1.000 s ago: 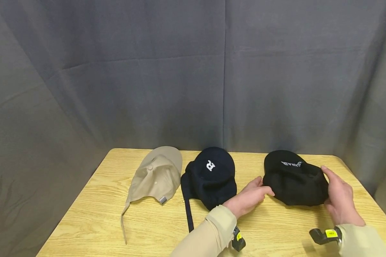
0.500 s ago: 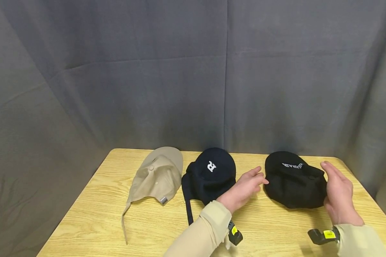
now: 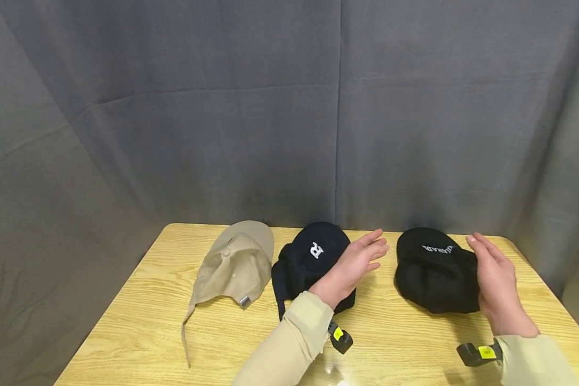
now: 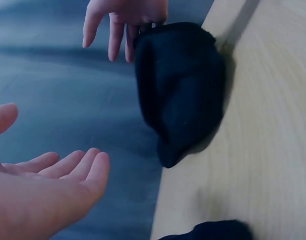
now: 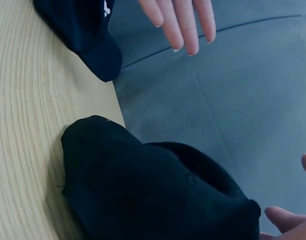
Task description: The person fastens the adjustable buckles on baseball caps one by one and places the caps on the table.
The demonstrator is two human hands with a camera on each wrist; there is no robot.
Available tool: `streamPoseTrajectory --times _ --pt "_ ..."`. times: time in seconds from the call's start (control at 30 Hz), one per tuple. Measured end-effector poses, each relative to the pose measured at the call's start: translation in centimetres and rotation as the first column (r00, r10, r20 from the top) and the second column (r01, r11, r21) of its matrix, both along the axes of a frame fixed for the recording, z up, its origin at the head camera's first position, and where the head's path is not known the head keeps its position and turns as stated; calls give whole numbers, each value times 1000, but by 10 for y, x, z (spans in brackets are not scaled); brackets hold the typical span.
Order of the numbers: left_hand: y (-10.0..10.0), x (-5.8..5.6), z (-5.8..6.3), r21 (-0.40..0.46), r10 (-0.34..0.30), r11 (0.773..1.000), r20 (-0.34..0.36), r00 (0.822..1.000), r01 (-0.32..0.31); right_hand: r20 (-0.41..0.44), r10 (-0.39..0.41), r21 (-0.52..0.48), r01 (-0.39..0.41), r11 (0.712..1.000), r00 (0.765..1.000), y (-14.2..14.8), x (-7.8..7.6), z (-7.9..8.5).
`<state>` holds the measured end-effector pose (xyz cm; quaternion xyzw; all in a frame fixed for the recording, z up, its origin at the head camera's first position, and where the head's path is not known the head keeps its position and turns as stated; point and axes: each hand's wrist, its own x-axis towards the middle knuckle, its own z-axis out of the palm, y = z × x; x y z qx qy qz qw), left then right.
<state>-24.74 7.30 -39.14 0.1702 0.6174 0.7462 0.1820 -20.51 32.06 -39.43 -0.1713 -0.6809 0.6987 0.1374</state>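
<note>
While both sleeves [image 3: 287,340] come in from the near side, wrist cameras [image 3: 340,338] [image 3: 480,354] sit just behind the hands. Left hand [image 3: 352,262]: fingers extended, holding nothing, over the right part of the navy cap [image 3: 299,271] with the white R; looks apart from it. Right hand [image 3: 499,281]: fingers fairly straight, not wrapped, along the black cap's outer side; light contact likely, can't confirm. Black cap [image 3: 436,281], white lettering, is on the bench [image 3: 381,338] between both sets of fingers, gap on the left side.

My read: setting-down step on the black cap, near done. Next move calls for backing the right fingers straight off without dragging fabric. No bins or boxes in view; cap insides mostly hidden.

Beyond the navy cap, left of the left fingers: beige cap [image 3: 234,268], strap loose. Grey curtain [image 3: 289,134] behind everything.
</note>
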Motion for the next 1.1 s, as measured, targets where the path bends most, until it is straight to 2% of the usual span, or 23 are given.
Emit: streamPoseTrajectory --times 0.17,0.27,0.43,0.67,0.83,1.1 --pt "-9 -1 13 -21 45 999 -38 998 -45 13 31 150 -32 988 999 -7 2 4" --pt "-14 -2 19 -19 67 997 -44 997 -68 10 28 193 -30 981 1000 -13 3 9" --pt "-24 -4 24 -11 76 997 -57 995 -77 -17 31 195 -27 981 999 -22 4 16" --pt "-39 -3 36 -54 88 994 -126 988 -95 -43 23 229 -12 973 999 -33 6 23" --pt "-53 -4 44 -32 98 994 -156 983 -104 -90 62 234 -39 972 994 -41 6 30" --pt "-73 -5 52 -36 121 991 -182 976 -130 -107 108 218 -83 972 988 -49 6 33"
